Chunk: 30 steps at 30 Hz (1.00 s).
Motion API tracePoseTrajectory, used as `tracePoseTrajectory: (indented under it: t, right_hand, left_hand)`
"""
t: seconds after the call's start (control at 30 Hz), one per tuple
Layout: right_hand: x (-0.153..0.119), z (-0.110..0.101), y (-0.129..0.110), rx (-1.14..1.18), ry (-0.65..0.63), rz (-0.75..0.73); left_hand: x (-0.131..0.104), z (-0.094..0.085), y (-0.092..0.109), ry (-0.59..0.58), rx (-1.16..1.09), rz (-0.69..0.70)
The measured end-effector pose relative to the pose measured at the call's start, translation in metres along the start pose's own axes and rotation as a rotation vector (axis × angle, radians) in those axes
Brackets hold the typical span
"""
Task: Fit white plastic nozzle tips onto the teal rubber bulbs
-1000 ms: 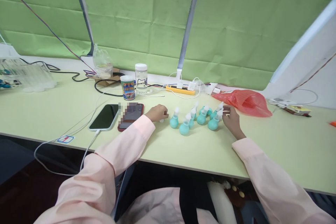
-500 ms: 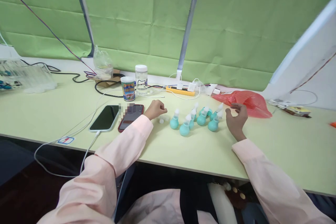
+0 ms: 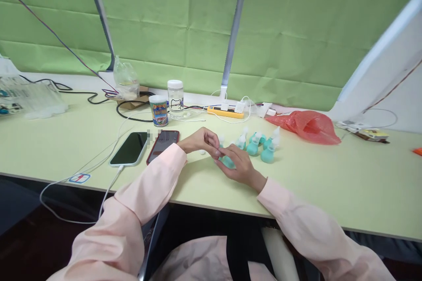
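My left hand (image 3: pixel 201 141) and my right hand (image 3: pixel 238 164) meet fingertip to fingertip above the table. Both are closed in a pinch, and whatever lies between the fingers is too small or hidden to name. Behind and under my right hand, a teal rubber bulb (image 3: pixel 228 162) with its tip hidden is partly covered. To the right stand several more teal bulbs with clear tapered tips, among them a front bulb (image 3: pixel 267 155) and another bulb (image 3: pixel 253 148). A small white piece (image 3: pixel 202 152) lies beneath my left wrist.
Left of my hands lie a red-edged phone (image 3: pixel 162 145) and a white-edged phone (image 3: pixel 129 149) on a cable. Behind are a printed cup (image 3: pixel 159 112), a lidded clear jar (image 3: pixel 176 96), a yellow power strip (image 3: pixel 227 113) and a red plastic bag (image 3: pixel 305 127).
My right hand has swung left from beside the bulbs to meet my left hand, its fingers closing from a spread curve. My left hand has shifted slightly right.
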State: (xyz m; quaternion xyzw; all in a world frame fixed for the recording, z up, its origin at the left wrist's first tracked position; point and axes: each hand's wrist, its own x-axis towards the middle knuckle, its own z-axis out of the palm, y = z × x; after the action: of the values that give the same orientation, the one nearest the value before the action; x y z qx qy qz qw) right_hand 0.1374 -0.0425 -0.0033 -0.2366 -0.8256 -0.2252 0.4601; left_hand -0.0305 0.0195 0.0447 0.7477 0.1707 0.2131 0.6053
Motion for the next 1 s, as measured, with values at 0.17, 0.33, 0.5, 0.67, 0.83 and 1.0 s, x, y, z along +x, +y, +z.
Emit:
tracePoseTrajectory:
  t: [0.17, 0.33, 0.5, 0.67, 0.83, 1.0]
  right_hand:
    - [-0.008, 0.004, 0.001, 0.01, 0.016, 0.052]
    - [-0.011, 0.004, 0.001, 0.045, 0.028, 0.125]
    - [-0.009, 0.002, -0.003, 0.065, 0.047, 0.157]
    - [-0.009, 0.0, -0.008, 0.057, 0.035, 0.153]
    - [-0.007, -0.001, -0.01, 0.051, 0.035, 0.157]
    - [-0.005, 0.0, -0.009, 0.072, 0.034, 0.135]
  left_hand:
    - [0.003, 0.003, -0.006, 0.005, -0.023, 0.0]
    - [0.001, 0.0, -0.002, 0.019, 0.048, 0.015]
    - [0.002, -0.012, -0.004, 0.306, 0.379, 0.053]
    - [0.006, -0.021, -0.024, 0.356, 1.124, -0.082]
    - [0.012, -0.015, -0.041, 0.247, 1.317, -0.12]
    - [0.015, -0.012, -0.045, 0.258, 1.317, -0.111]
